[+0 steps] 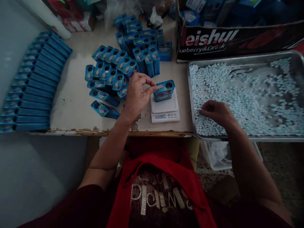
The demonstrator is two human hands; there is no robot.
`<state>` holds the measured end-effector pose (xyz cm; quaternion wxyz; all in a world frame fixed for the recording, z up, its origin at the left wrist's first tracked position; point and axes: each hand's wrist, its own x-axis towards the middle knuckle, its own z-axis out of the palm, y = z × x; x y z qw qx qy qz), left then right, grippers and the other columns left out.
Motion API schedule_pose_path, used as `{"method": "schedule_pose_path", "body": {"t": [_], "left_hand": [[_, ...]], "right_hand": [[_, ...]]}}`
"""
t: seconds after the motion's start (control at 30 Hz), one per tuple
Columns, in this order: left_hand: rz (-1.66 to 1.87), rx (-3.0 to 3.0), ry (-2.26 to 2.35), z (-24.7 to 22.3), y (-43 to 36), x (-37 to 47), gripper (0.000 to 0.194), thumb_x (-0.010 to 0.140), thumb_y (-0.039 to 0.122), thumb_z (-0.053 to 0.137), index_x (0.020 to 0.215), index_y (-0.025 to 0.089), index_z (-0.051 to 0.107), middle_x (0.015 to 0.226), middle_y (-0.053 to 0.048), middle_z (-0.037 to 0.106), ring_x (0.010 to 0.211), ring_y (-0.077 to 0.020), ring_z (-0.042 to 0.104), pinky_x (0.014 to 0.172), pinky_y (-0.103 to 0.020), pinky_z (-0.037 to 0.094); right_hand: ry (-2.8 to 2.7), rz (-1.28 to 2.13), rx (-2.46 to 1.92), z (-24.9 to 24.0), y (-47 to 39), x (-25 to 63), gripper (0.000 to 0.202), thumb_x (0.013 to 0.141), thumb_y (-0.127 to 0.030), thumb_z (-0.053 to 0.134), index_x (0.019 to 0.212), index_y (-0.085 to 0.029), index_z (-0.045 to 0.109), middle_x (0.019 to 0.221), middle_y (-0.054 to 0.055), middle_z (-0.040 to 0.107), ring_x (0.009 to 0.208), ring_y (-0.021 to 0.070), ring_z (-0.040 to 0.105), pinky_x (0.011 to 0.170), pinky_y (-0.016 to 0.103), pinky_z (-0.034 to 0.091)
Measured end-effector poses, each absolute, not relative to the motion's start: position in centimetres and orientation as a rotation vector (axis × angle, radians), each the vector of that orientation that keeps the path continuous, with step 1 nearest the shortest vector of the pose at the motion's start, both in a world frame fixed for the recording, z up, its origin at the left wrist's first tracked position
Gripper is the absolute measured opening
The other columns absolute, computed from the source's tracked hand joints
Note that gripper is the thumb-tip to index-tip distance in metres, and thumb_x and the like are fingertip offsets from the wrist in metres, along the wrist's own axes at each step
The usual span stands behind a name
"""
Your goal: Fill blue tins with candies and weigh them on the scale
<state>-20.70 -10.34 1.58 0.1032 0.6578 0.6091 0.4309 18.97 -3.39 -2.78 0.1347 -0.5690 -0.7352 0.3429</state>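
A small blue candy box [163,93] stands upright on a white digital scale [165,117], a round dark hole in its top. The thumb and fingertips of my left hand [139,95] pinch the box's left top edge. My right hand [218,113] is over the left part of a metal tray [190,95], its fingers closed together low among pale blue and white candies [239,98]. Whatever lies between those fingertips is hidden. Several more blue boxes [111,76] stand grouped just beyond and left of my left hand.
A long row of blue boxes [35,85] lines the table's left side. Behind the tray stands a black carton [213,41] holding more blue packs. A white basket [216,158] sits below the tray. The table's worn front edge [114,133] runs before me.
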Motion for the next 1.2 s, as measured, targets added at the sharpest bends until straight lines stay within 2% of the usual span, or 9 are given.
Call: {"method": "schedule_pose_path", "body": {"t": [0.13,0.27,0.43,0.57,0.73,0.9,1.07,1.2], "left_hand": [[1.397,1.931,1.746,2.5,-10.2,-20.7,0.023,0.113,0.048,0.076,0.105,0.027,0.073,0.116,-0.008,0.077,0.114,-0.0272,0.073,0.101,-0.050,0.063],[1.530,1.786,1.682,3.0,-10.2,-20.6,0.031,0.110,0.059,0.080,0.105,0.030,0.070,0.103,-0.004,0.077,0.097,-0.0238,0.072,0.093,-0.045,0.063],[1.651,1.758,1.641,2.9,-10.2,-20.6,0.039,0.109,0.066,0.079,0.102,0.029,0.068,0.096,-0.002,0.074,0.089,-0.0218,0.071,0.083,-0.041,0.062],[1.557,1.723,1.699,2.1,-10.1,-21.2,0.040,0.109,0.069,0.076,0.108,0.031,0.066,0.100,-0.002,0.075,0.103,-0.0247,0.073,0.091,-0.043,0.064],[1.408,1.852,1.782,2.3,-10.6,-21.2,0.032,0.119,0.064,0.060,0.123,0.033,0.063,0.112,-0.002,0.077,0.118,-0.0256,0.071,0.105,-0.049,0.061],[1.458,1.831,1.826,3.4,-11.2,-20.3,0.034,0.121,0.065,0.056,0.115,0.032,0.062,0.110,-0.003,0.076,0.107,-0.0232,0.072,0.096,-0.046,0.063],[1.425,1.889,1.804,2.6,-10.7,-20.7,0.041,0.120,0.070,0.052,0.121,0.030,0.061,0.112,-0.003,0.075,0.114,-0.0226,0.068,0.100,-0.045,0.062],[1.480,1.852,1.770,3.0,-11.0,-20.1,0.039,0.118,0.066,0.062,0.115,0.027,0.064,0.107,-0.002,0.075,0.102,-0.0195,0.069,0.095,-0.042,0.065]], "right_hand": [[-2.046,0.848,-1.711,-2.2,-3.5,18.9,0.020,0.073,-0.042,0.080,0.082,-0.024,0.074,0.069,0.001,0.069,0.065,0.0201,0.062,0.066,0.033,0.047],[-1.941,0.751,-1.787,-1.7,-3.7,18.7,0.019,0.071,-0.041,0.078,0.076,-0.025,0.069,0.069,0.002,0.069,0.066,0.0208,0.062,0.069,0.035,0.049],[-1.918,0.692,-1.884,-1.3,-3.9,18.3,0.017,0.066,-0.039,0.076,0.073,-0.027,0.066,0.068,0.002,0.069,0.067,0.0215,0.062,0.071,0.036,0.050],[-1.931,0.704,-1.865,-1.4,-3.9,18.3,0.019,0.068,-0.041,0.077,0.075,-0.027,0.066,0.069,0.002,0.070,0.067,0.0217,0.062,0.071,0.036,0.050],[-1.903,0.714,-1.786,-2.1,-3.7,18.9,0.020,0.074,-0.043,0.079,0.079,-0.027,0.069,0.070,0.003,0.070,0.067,0.0215,0.061,0.068,0.036,0.051],[-1.931,0.707,-1.744,-2.4,-3.6,19.2,0.018,0.079,-0.041,0.079,0.082,-0.027,0.069,0.072,0.003,0.069,0.068,0.0218,0.062,0.069,0.037,0.051],[-1.946,0.721,-1.765,-1.9,-3.8,18.9,0.016,0.079,-0.039,0.078,0.081,-0.027,0.068,0.073,0.004,0.069,0.070,0.0227,0.063,0.071,0.037,0.052],[-1.948,0.723,-1.733,-1.8,-4.0,18.7,0.017,0.079,-0.040,0.077,0.082,-0.026,0.068,0.074,0.004,0.070,0.069,0.0220,0.062,0.070,0.037,0.051]]}}
